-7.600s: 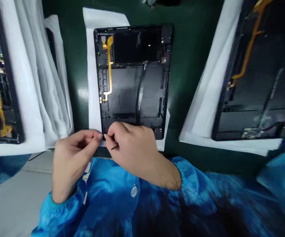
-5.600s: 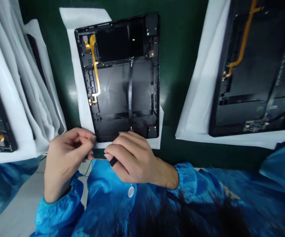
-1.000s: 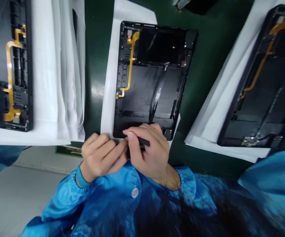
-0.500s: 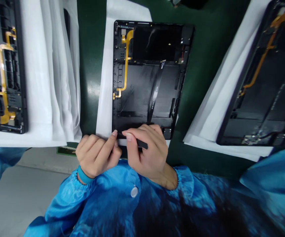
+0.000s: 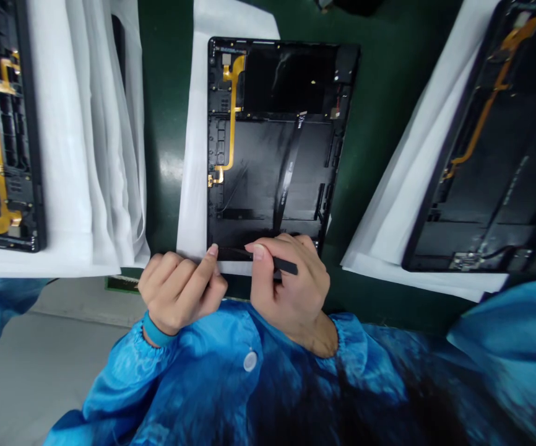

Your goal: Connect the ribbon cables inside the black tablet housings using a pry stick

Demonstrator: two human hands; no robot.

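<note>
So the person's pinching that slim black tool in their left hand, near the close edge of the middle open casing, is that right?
Not quite: the head view shows the slim black tool in the right hand, not the left hand. It is indeed pinched, near the close edge of the middle open casing.

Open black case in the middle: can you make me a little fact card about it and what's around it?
Case: open, lying on white sheet
Inside: orange ribbon on left, black strip right of it
Left grip: at case's near left corner
Right grip: holding black tool
Table: green
Neighbours: left case, right case, both open
</note>
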